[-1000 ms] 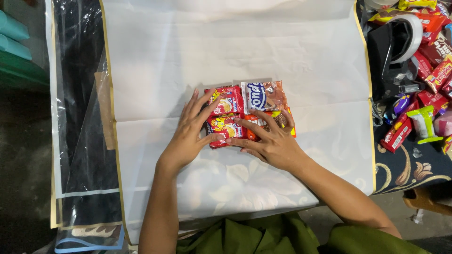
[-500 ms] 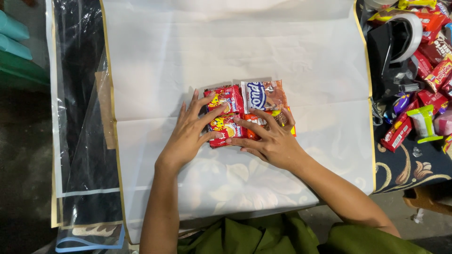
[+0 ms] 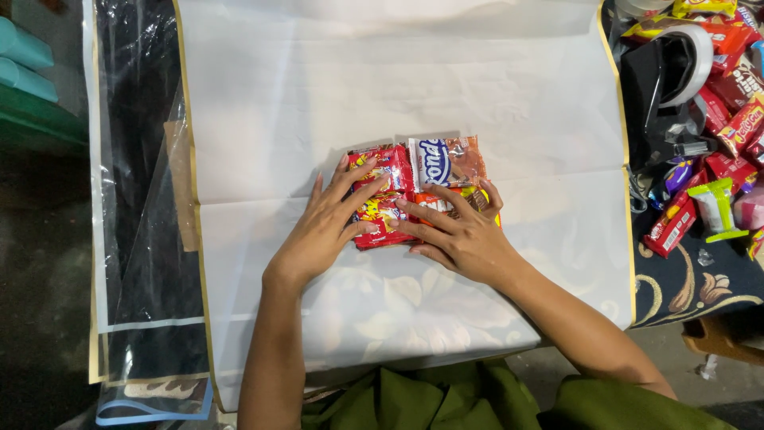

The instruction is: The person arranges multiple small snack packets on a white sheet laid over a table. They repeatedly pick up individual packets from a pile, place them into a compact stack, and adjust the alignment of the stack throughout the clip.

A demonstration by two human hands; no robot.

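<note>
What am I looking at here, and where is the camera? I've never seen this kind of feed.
There is no machine: the camera sits on a person's head and looks down at their bare hands. A large white sheet covers the surface. On it lies a small pile of snack packets. The left hand and right hand both press flat on that pile, gripping nothing. To the right lie loose snacks and a tape dispenser; clear film lies left.

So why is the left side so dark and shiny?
Head view: light falls mainly on the white sheet, while the clear plastic film at the left lies over a dark surface and shows small glints of glare. The hands, left and right, and the snack packets look sharp, with soft shadows.
</note>
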